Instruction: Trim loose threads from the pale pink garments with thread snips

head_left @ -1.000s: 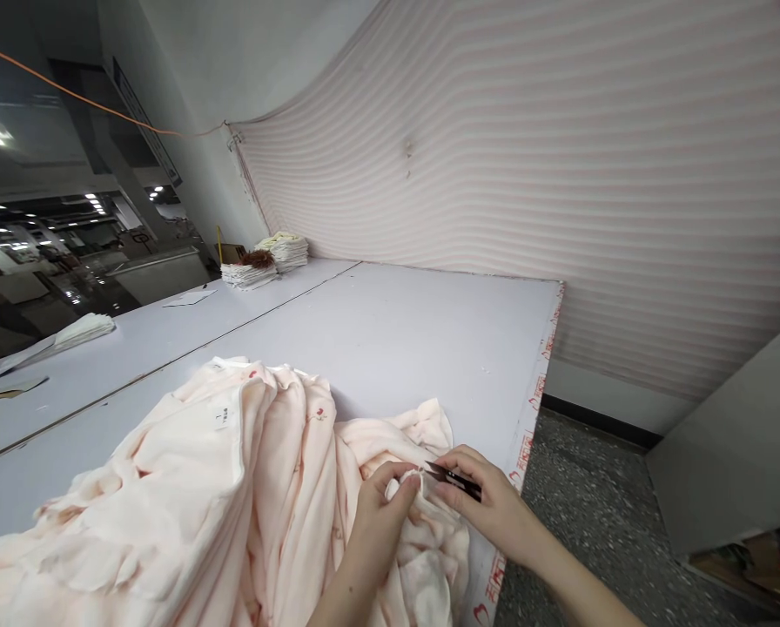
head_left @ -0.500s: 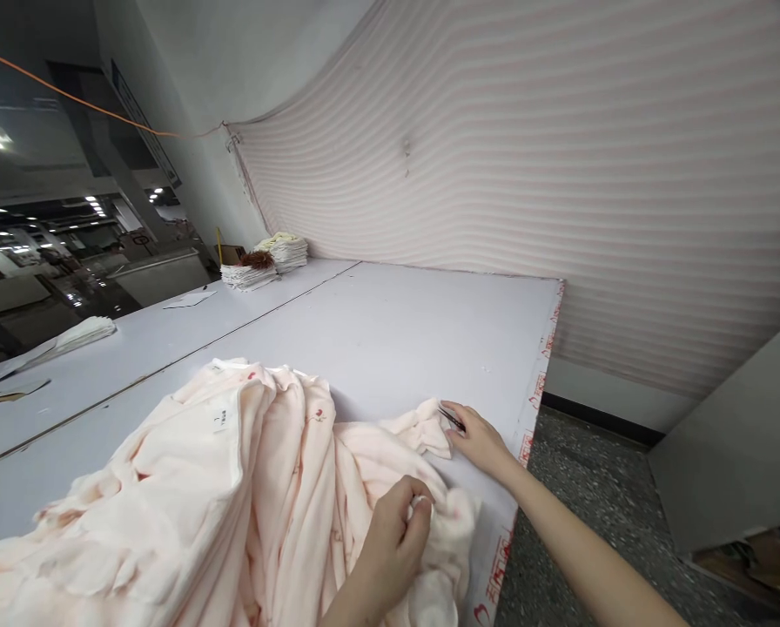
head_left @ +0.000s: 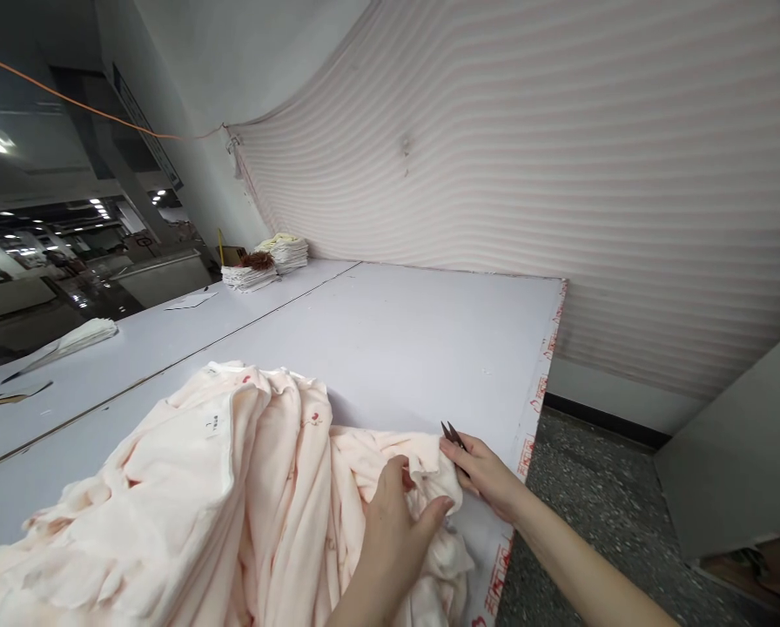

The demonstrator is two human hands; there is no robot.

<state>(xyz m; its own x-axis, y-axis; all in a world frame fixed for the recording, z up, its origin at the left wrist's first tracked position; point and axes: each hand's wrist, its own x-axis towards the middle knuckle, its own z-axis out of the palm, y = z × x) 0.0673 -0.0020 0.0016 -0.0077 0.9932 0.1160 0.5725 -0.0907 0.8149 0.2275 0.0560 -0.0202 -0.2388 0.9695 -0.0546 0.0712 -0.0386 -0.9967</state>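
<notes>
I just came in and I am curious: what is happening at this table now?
A person is handling pale pink cloth on the table. The right hand holds small dark scissors, blade tips apart, beside the end of the cloth. The left hand is at the cloth, thumb and fingers spread. More pale pink clothes lie heaped to the left.

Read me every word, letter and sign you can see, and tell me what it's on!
"L": dark print on the pale pink garment; the tiny marks beside it are too small to read.
Red printing on the tape along the edge of the table: too slanted and blurred to read.
Long sign at upper left: too blurred to read.
</notes>
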